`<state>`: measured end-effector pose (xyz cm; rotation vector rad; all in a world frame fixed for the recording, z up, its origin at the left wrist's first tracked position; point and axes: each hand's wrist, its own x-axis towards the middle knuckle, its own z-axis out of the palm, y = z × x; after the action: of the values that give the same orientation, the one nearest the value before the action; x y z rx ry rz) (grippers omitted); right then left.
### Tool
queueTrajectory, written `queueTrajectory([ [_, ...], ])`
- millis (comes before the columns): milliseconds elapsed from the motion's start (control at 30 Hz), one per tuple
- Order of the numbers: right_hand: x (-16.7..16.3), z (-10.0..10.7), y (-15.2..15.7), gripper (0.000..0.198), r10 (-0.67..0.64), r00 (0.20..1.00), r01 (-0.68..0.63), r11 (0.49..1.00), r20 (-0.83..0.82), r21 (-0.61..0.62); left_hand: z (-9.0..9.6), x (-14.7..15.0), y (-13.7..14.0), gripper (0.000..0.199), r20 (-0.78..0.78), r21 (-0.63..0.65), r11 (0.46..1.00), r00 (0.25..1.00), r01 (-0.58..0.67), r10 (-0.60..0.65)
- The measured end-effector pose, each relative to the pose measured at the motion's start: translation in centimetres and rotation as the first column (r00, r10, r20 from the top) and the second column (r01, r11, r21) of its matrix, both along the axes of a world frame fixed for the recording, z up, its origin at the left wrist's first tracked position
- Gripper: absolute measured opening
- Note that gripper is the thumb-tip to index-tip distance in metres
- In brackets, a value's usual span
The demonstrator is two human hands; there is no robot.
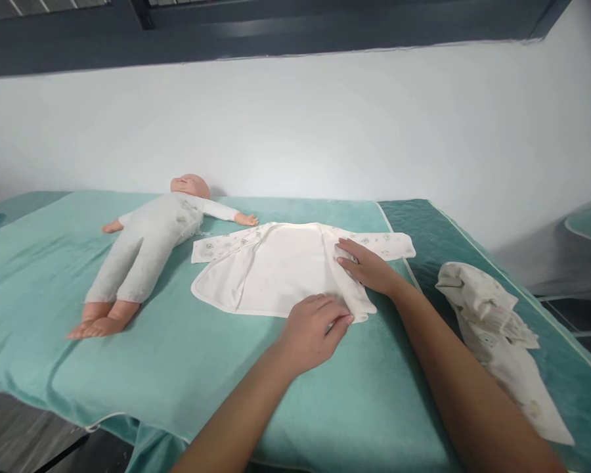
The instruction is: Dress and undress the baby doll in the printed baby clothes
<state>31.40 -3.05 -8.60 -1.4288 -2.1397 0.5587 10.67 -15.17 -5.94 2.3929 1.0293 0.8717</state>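
White wall behind a tabletop [325, 407] padded with a teal towel, where two bare hands work a baby garment.

Spread flat at the middle of the towel lies a white baby wrap shirt [276, 269], its sleeves and long axis running left to right, just ahead of the person. Left hand [312, 332] rests on the near hem with fingers curled, pinching the fabric edge. Right hand [367, 266], fingers flat and together, presses the shirt's right panel. Both touch the shirt. Left of it lies a baby doll [142, 246] on its back; crumpled baby clothes [492, 322] sit to the right. No readable writing shows.
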Motion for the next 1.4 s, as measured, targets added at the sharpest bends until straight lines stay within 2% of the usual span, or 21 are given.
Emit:
queueTrajectory([
  [100,-0.3,0.0,-0.6,0.056,0.016,1.000,-0.017,0.997,0.007,0.071,0.0,-0.8,-0.2,0.026,0.109,-0.016,0.993,0.987,-0.114,0.115],
  [200,-1.2,0.4,-1.9,0.058,0.095,0.994,-0.101,0.989,0.054,0.109,-0.2,-3.4,-0.3,0.020,0.159,0.070,0.950,0.944,-0.303,0.289],
  [300,-2.1,0.7,-3.1,0.059,0.196,0.967,-0.211,0.974,0.165,0.078,-0.5,-7.8,0.0,0.016,0.130,0.209,0.856,0.881,-0.473,0.455],
  [400,-2.7,0.6,-3.6,0.061,0.210,0.937,-0.242,0.967,0.279,0.083,-0.9,-12.8,0.9,0.017,0.064,0.299,0.735,0.781,-0.609,0.621],
  [533,-2.8,0.4,-3.7,0.063,0.184,0.919,-0.223,0.972,0.348,0.075,-1.2,-17.0,3.4,0.026,-0.061,0.333,0.657,0.680,-0.676,0.731],
  [633,-2.7,0.7,-3.7,0.065,0.180,0.913,-0.206,0.978,0.367,0.034,-1.3,-17.9,5.2,0.034,-0.147,0.287,0.627,0.614,-0.724,0.776],
  [733,-3.7,2.1,-3.9,0.066,0.142,0.924,-0.159,0.987,0.356,0.019,-1.3,-17.8,6.3,0.034,-0.202,0.250,0.611,0.577,-0.751,0.792],
  [833,-7.2,4.3,-3.7,0.065,0.038,0.948,-0.061,0.996,0.315,0.061,-1.2,-17.8,6.7,0.027,-0.210,0.232,0.610,0.573,-0.758,0.792],
  [933,-13.0,6.1,-2.4,0.063,-0.009,0.933,0.002,1.000,0.360,0.021,-1.2,-18.0,6.7,0.024,-0.178,0.199,0.615,0.589,-0.763,0.788],
  [1033,-18.8,6.2,-0.2,0.062,-0.013,0.903,0.031,0.999,0.429,-0.035,-1.3,-18.3,6.5,0.025,-0.087,0.107,0.627,0.621,-0.772,0.779],
  [1133,-21.8,4.6,1.9,0.050,-0.093,0.945,0.096,0.995,0.313,0.007,-1.3,-18.6,6.3,0.023,0.050,-0.044,0.660,0.658,-0.750,0.751],
  [1267,-21.6,2.3,3.5,0.034,-0.129,0.989,0.126,0.991,-0.073,-0.039,-1.0,-18.9,6.2,0.022,0.229,-0.253,0.695,0.656,-0.674,0.719],
  [1333,-21.1,1.8,3.8,0.031,-0.139,0.944,0.114,0.989,-0.300,-0.099,-0.8,-18.9,6.3,0.022,0.299,-0.337,0.706,0.640,-0.623,0.708],
  [1400,-21.1,1.7,4.1,0.029,-0.177,0.859,0.111,0.981,-0.481,-0.162,-0.6,-18.8,6.3,0.021,0.356,-0.398,0.716,0.623,-0.573,0.696],
])
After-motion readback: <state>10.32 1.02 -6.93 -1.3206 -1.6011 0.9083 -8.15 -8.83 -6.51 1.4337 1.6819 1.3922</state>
